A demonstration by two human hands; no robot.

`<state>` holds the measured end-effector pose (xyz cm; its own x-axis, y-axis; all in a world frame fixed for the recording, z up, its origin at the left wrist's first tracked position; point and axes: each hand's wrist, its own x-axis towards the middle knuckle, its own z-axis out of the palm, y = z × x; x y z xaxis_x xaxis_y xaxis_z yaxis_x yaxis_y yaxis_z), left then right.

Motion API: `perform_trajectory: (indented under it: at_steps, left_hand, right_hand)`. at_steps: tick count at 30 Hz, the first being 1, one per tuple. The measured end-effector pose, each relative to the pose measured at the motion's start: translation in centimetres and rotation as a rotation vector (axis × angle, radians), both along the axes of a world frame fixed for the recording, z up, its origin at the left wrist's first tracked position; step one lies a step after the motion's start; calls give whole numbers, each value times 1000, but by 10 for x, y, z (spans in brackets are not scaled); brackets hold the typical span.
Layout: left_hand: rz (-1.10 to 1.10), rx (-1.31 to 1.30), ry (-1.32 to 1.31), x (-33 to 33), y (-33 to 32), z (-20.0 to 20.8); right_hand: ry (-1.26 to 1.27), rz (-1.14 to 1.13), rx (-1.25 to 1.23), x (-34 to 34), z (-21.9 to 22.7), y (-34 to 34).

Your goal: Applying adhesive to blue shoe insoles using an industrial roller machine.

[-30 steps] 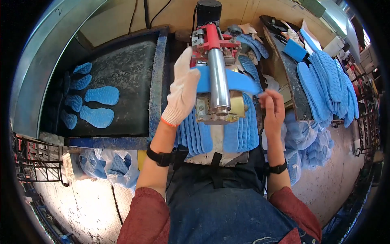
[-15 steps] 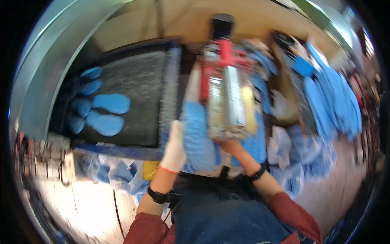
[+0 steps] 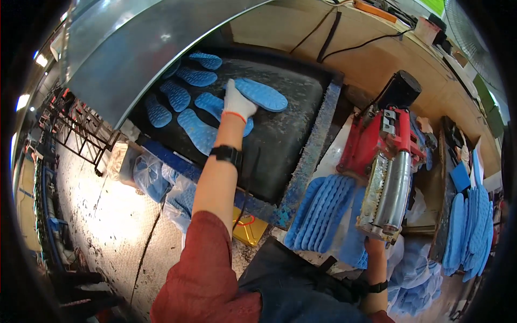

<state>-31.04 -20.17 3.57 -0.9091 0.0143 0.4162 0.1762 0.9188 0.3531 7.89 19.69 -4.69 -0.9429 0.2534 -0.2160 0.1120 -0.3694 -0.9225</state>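
My left hand (image 3: 238, 103), in a white glove, pinches the near end of a blue insole (image 3: 265, 95) over a black belt-like surface (image 3: 258, 167). Several other blue insoles (image 3: 196, 129) lie on that surface, mostly toward its left side. My right hand (image 3: 375, 246) is at the lower end of a red machine with a metal roller (image 3: 396, 188); the machine hides its fingers. Beside that hand a blurred blue insole (image 3: 353, 223) slants under the roller, and I cannot tell whether the hand holds it. A row of stacked blue insoles (image 3: 320, 212) stands left of the machine.
A sheet-metal hood (image 3: 134, 48) overhangs the belt's left side, and a worn blue frame (image 3: 309, 156) borders the belt. More blue insoles (image 3: 468, 231) hang together at the right. Plastic bags (image 3: 414, 274) sit low right. A yellow box (image 3: 249, 226) is below the frame.
My left hand has moved from beside the stacked insoles up and left over the belt, with an insole in it. The view has turned left, and more insoles show on the belt.
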Motion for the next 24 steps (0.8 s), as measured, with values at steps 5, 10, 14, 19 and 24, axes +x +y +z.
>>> perform_trajectory:
  at_steps: [5,10,14,19,24]
  left_hand:
    - [206,275,-339,-34,-9,3]
    - [-72,263,-105,22,8,47]
    - [-426,1549,-392,102,79,84]
    - [-978,1409,-442,208,175,108]
    - [-1038,1315,-390,236,226,104]
  right_hand:
    - [-88,-141,239,16,23,21]
    - [-24,-293,491,17,59,53]
    - [145,-356,1358,1,107,78]
    - [465,-264,1668,-35,153,52]
    - [501,-182,1502,-33,150,31]
